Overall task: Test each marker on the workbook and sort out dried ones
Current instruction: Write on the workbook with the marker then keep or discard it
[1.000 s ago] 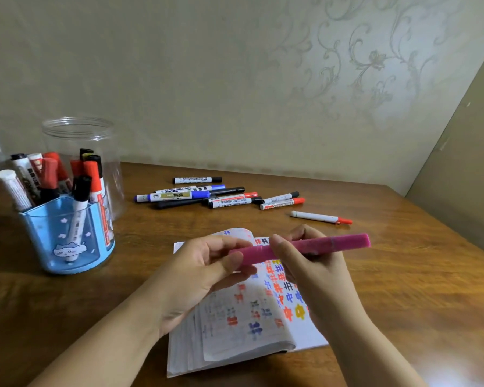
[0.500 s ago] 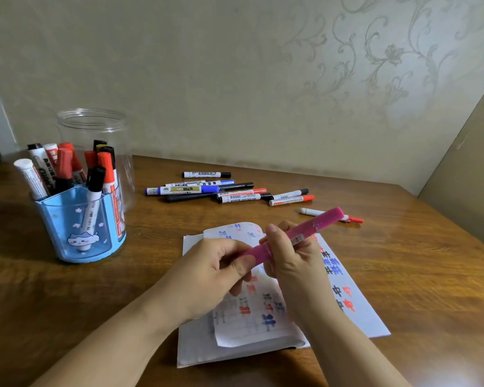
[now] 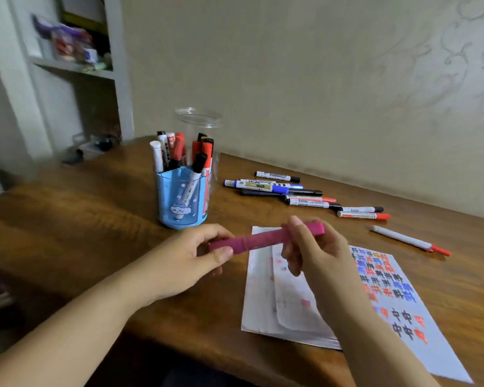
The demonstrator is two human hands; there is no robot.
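Both hands held the pink marker (image 3: 266, 238) level above the workbook (image 3: 266, 297). The left hand (image 3: 185, 263) pinched its near-left end. The right hand (image 3: 316, 255) curled round its right half.

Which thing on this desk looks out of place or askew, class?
The white marker with a red cap lies alone, apart from the row of markers near the wall. The workbook sits crooked, one page hanging over the desk's front edge.

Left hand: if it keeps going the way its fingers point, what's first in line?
Likely the right hand, gripping the other end of the same pink marker that the left hand holds. Depth is unclear; the workbook lies below that line.
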